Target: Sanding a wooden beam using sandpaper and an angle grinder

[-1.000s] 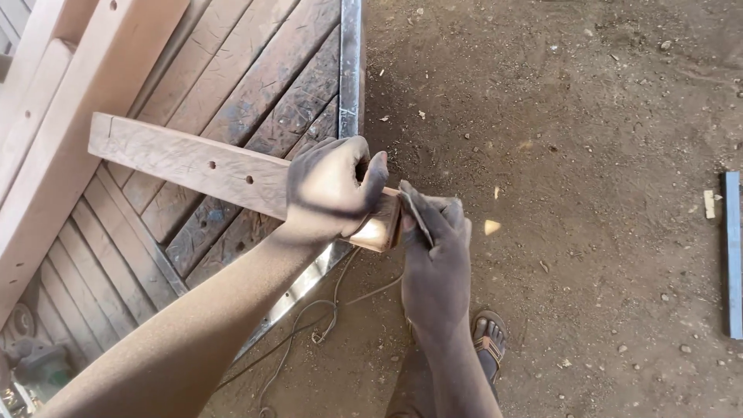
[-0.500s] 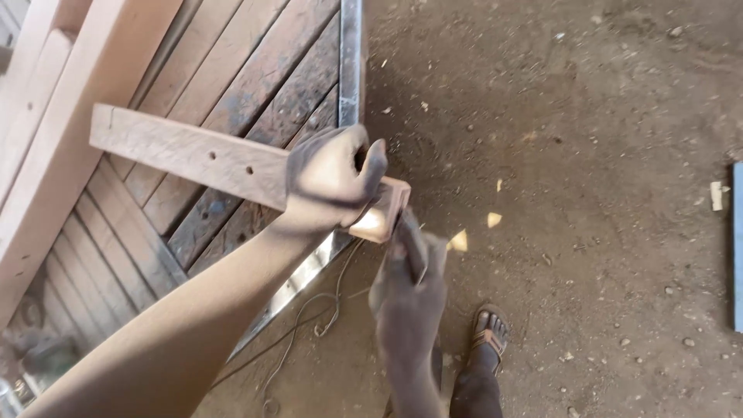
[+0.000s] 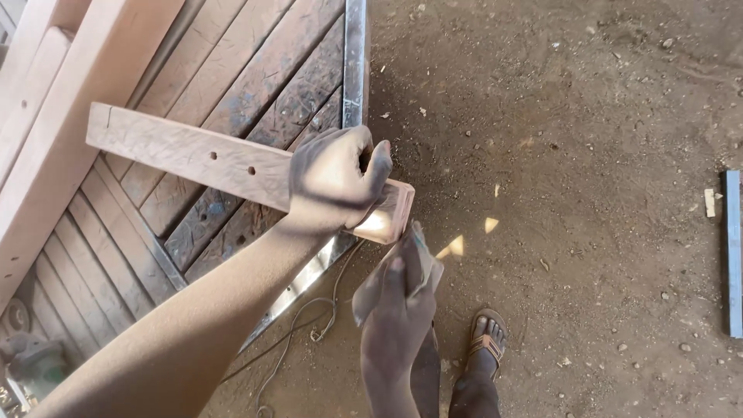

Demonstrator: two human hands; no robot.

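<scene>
My left hand (image 3: 337,179) grips a long wooden bar (image 3: 186,153) near its right end, which juts out past the edge of a slatted work surface. The bar is pale, with two small holes drilled in its top face. My right hand (image 3: 398,306) holds a folded sheet of sandpaper (image 3: 422,259) just below the bar's cut end (image 3: 387,220), close to it; I cannot tell if the paper touches the wood. Both hands and forearms are dusty.
A slatted wooden surface (image 3: 232,85) with a metal edge rail (image 3: 354,62) lies under the bar. Pale planks (image 3: 46,131) lean at the left. A thin cord (image 3: 309,325) trails on the dirt floor. My sandalled foot (image 3: 484,344) is below. A metal bar (image 3: 732,255) lies at the right.
My right hand with the sandpaper has dropped from the bar's right end to a spot below it. My left hand keeps its grip on the bar.
</scene>
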